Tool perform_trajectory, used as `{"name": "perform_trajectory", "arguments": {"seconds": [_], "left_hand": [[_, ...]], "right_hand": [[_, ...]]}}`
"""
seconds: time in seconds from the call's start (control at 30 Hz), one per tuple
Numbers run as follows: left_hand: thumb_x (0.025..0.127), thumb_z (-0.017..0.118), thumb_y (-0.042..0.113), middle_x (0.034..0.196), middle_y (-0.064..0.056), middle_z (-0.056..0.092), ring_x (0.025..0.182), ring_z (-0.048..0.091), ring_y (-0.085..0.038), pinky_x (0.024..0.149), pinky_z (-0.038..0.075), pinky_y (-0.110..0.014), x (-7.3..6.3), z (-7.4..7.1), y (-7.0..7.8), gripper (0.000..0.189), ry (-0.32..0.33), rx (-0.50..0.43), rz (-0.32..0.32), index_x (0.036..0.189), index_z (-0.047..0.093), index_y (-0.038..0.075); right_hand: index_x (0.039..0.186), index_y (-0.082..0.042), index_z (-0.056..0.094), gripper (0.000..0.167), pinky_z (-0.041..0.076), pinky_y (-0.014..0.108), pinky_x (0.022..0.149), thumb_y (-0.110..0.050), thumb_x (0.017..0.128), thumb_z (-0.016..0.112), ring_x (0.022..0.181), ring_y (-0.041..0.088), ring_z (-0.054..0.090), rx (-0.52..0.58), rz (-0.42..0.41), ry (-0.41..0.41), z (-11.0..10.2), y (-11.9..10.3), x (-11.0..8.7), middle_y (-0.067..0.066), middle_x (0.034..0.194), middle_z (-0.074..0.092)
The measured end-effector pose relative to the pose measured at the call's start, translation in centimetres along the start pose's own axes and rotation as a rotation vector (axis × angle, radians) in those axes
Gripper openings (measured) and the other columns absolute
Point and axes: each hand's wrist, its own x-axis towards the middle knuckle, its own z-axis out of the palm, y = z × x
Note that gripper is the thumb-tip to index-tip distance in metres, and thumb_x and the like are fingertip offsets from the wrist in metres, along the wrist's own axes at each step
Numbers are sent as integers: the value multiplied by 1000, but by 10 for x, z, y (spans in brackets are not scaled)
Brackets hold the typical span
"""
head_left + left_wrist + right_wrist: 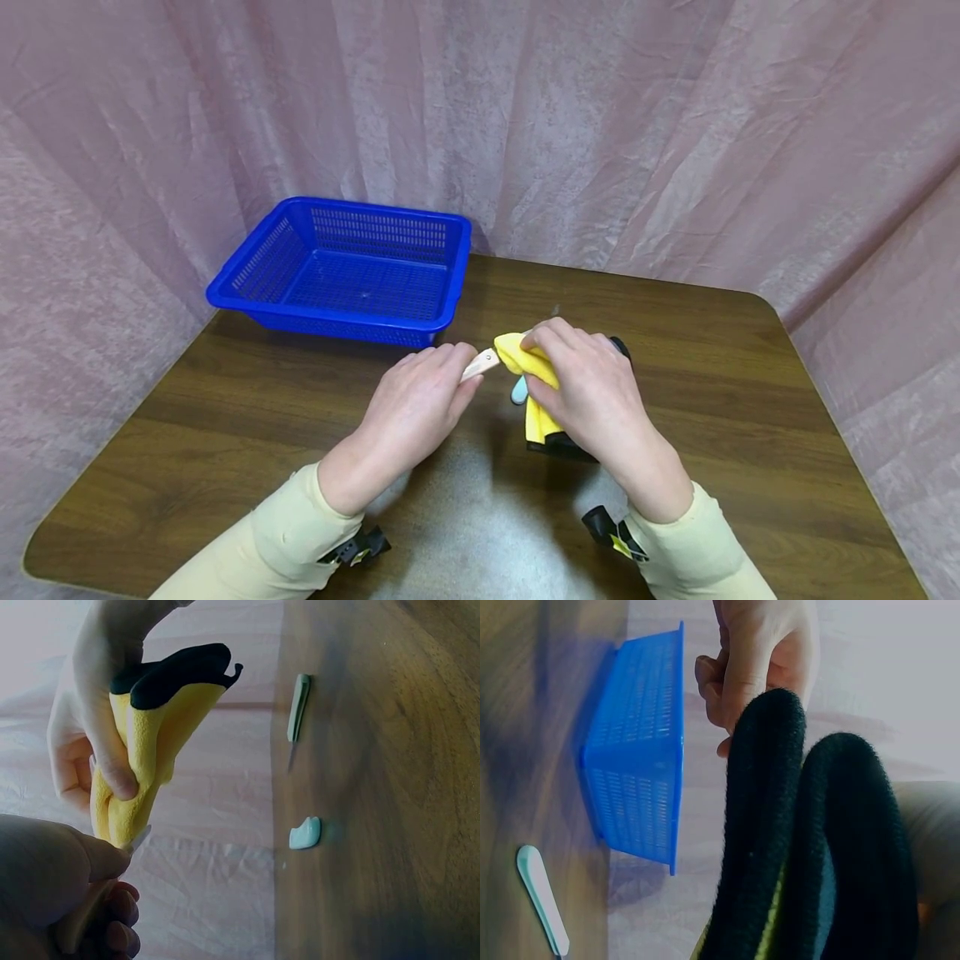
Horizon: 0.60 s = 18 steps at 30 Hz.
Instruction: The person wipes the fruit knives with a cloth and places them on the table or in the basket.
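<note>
– Where is our cream-handled tool (480, 365)?
– Near frame centre: left fingers (450, 357) pinch it, right fingers (551, 334) pinch the yellow cloth (513, 350) at its end. We should wipe lengthwise, folds thick.

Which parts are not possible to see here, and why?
Head view: far end of the slim cream-coloured tool, covered by the folded yellow-and-black cloth; near end, by the left hand.
Right wrist view: what continues past the slim mint-green handle, cut off by the bottom edge.
</note>
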Motion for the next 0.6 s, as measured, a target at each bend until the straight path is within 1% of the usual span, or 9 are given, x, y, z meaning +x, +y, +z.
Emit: {"name": "perform_trajectory", "arguments": {"seconds": [0.37, 0.6], "left_hand": [[106, 77, 21, 87, 3, 59, 76, 60, -22, 66, 48, -38, 1, -3, 2, 15, -25, -7, -19, 113, 67, 12], [106, 77, 21, 86, 3, 58, 75, 59, -22, 65, 48, -38, 1, -4, 2, 15, -17, -2, -13, 112, 66, 12]], "right_hand": [[119, -12, 72, 39, 53, 49, 81, -9, 86, 92, 87, 29, 67, 3, 43, 11, -2, 5, 0, 2, 113, 72], [118, -13, 73, 39, 52, 48, 81, -8, 85, 92, 81, 27, 63, 3, 85, 19, -5, 9, -1, 2, 111, 71]]}}
